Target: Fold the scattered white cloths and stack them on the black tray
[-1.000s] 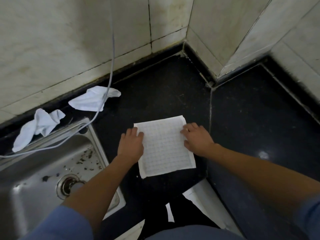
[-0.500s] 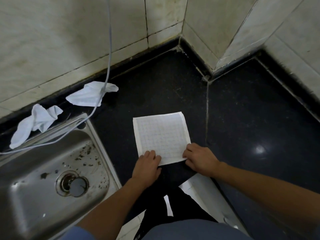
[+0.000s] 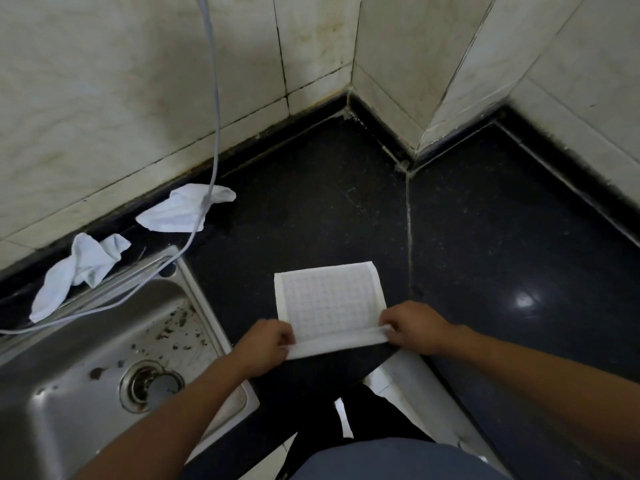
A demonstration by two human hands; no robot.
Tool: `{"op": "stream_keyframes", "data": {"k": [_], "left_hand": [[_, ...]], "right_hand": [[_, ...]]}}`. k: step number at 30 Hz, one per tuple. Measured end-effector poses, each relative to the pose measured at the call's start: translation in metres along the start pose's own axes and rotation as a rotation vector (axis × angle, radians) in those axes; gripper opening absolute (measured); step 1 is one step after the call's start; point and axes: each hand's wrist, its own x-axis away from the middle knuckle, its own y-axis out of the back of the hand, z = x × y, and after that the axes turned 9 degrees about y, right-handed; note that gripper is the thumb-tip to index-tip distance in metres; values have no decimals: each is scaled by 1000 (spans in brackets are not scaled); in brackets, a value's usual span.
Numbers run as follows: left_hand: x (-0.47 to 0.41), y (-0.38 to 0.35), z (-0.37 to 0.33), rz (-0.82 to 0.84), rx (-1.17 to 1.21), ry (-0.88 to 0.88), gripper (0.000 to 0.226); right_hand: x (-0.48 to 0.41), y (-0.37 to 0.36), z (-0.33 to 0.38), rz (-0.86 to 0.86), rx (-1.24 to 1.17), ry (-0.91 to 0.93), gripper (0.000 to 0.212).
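Note:
A white checked cloth (image 3: 329, 296) lies flat on the black countertop (image 3: 485, 254) near its front edge. My left hand (image 3: 265, 344) pinches its near left corner and my right hand (image 3: 414, 327) pinches its near right corner. The near edge is lifted and turned up off the counter between them. Two crumpled white cloths lie further left: one (image 3: 180, 213) by the wall, the other (image 3: 79, 268) behind the sink. No black tray is in view.
A steel sink (image 3: 86, 375) with a drain takes up the lower left. A grey hose (image 3: 214, 133) hangs down the tiled wall, crosses the nearer crumpled cloth and runs along the sink's rim. Tiled walls form a corner at the back.
Both hands slid from the cloth's sides down to its near corners and pinched them. The near edge has come up off the counter.

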Motion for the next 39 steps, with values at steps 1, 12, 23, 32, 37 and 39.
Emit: {"op": "stream_keyframes", "data": {"k": [1, 12, 23, 32, 37, 39], "left_hand": [[-4, 12, 0, -59, 63, 17, 18], [-77, 60, -5, -369, 253, 213, 6], [-98, 53, -1, -366, 177, 267, 5], [-60, 37, -24, -502, 29, -21, 11], [-31, -3, -20, -366, -94, -88, 11], [-27, -9, -9, -319, -101, -7, 13]], "right_hand": [[-5, 10, -2, -52, -68, -45, 18], [-86, 55, -19, -259, -176, -351, 14], [-92, 58, -19, -126, -67, -452, 22], [-75, 53, -14, -301, 83, -333, 18], [-60, 21, 24, -178, 80, 1, 16], [-55, 0, 28, -69, 99, 17, 17]]}}
